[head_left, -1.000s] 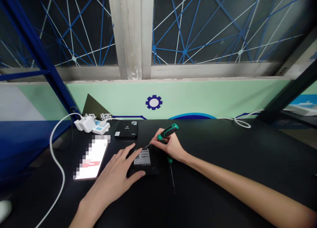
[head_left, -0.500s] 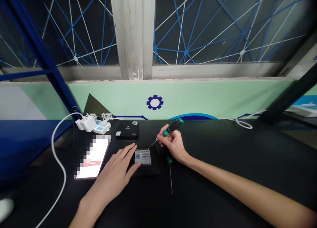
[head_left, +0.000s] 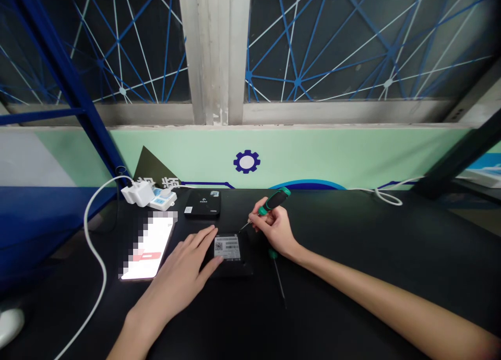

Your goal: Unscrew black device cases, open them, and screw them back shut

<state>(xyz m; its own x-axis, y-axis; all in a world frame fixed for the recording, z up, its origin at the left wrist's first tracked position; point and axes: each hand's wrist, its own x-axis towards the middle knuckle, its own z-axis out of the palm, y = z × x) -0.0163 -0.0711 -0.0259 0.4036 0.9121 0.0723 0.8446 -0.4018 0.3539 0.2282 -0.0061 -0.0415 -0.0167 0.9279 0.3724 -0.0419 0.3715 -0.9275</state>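
Note:
A flat black box [head_left: 235, 270] with a white label lies on the dark table in front of me. My left hand [head_left: 190, 258] rests along its left side, fingers stretched out and thumb over the lower edge. My right hand [head_left: 273, 224] is closed around a screwdriver [head_left: 274, 200] with a green and black handle. The screwdriver's tip meets the box near the label's upper right corner; any screw there is too small to see. Below my right wrist lies a second screwdriver [head_left: 279, 279], its handle partly hidden by the hand.
A black box lid or case [head_left: 202, 203] with a small sticker lies behind my left hand. To the left are a lit phone [head_left: 151, 245], a white power strip [head_left: 161, 199] with a plugged adapter, a white cable [head_left: 88, 229] and a white mouse [head_left: 11, 326].
The second screwdriver on the table has rolled, its tip swinging to the right. My view has shifted slightly; both hands keep nearly the same pose at the box.

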